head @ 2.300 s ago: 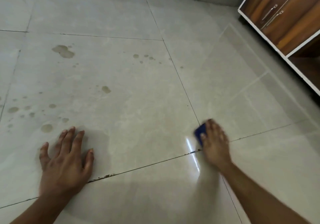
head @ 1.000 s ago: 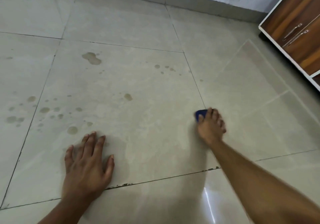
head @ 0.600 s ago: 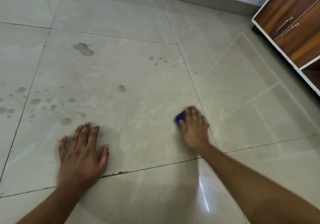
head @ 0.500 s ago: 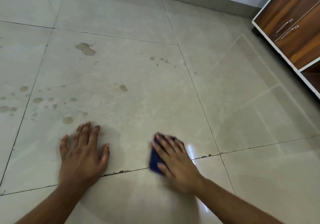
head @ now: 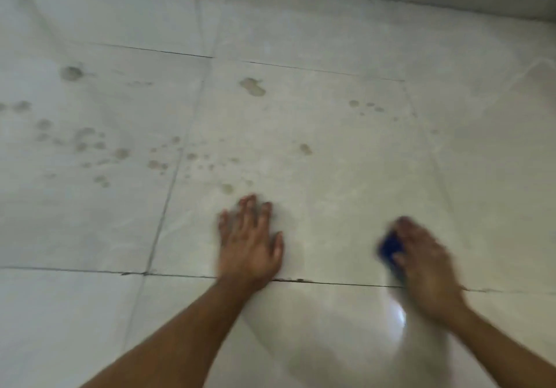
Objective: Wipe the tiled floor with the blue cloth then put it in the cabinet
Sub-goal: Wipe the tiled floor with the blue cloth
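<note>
- Lower right of frame: right hand (head: 424, 267) pressed small dark-blue cloth (head: 390, 245) on pale tiled floor (head: 346, 162), having swung back rightward w/ fingers over it; grip blurred.
- Centre: left hand (head: 249, 243) stayed flat, fingers spread.
- Upper left: brownish stains (head: 90, 141) remained; wiping unfinished, cabinet out of view.

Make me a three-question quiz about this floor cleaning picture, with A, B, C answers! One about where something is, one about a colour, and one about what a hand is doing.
1. Where are the dirty spots on the floor?
A. Beyond the hands, mostly to the left
B. Under the right hand only
C. On the wall

2. What colour is the cloth?
A. Yellow
B. Blue
C. Red

3. What is the left hand doing?
A. Holding the cloth
B. Raised in the air
C. Resting flat on the tile with fingers spread

Answers:
1 A, the marks lie farther away than both hands and gather on the left.
2 B, a blue edge shows under the right hand.
3 C, its palm is down on the floor, and it holds nothing.
</note>
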